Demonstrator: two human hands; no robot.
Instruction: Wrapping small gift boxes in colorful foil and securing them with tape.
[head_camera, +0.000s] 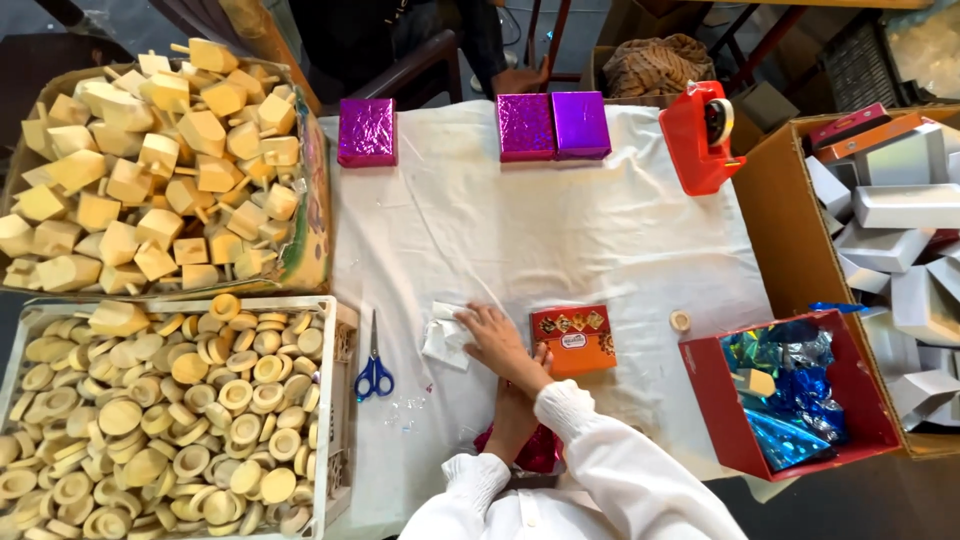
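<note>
Right hand (497, 340) reaches across to the left, palm down and flat, fingers spread on the white cloth (560, 230), fingertips touching a small piece of white tissue paper (443, 340); pressing, not gripping anything. Left hand (515, 415) sits lower, under the right forearm, near the table's front edge, resting on a crumpled sheet of magenta foil wrap (540, 450); its fingers are hidden, so can't tell whether it grips the foil or just rests there. Both arms in white sleeves. Just beside the right wrist, on its right, lies an orange-red printed box (573, 340), flat on the cloth, unwrapped. Blue-handled scissors (374, 368) lie closed to the left of the tissue, apart from it. Small roll of tape (680, 321) sits right of the box, near a red open box (790, 400) filled with blue and iridescent foil. At the far edge of the cloth: one wrapped magenta parcel (367, 132) on the left, two more (554, 126) touching side by side in the middle, a red tape dispenser (700, 137) to their right. Left side: cardboard tray of wooden spinning tops (150, 160), below it a white crate of wooden discs (170, 410). Right side: carton of white boxes (890, 220).
</note>
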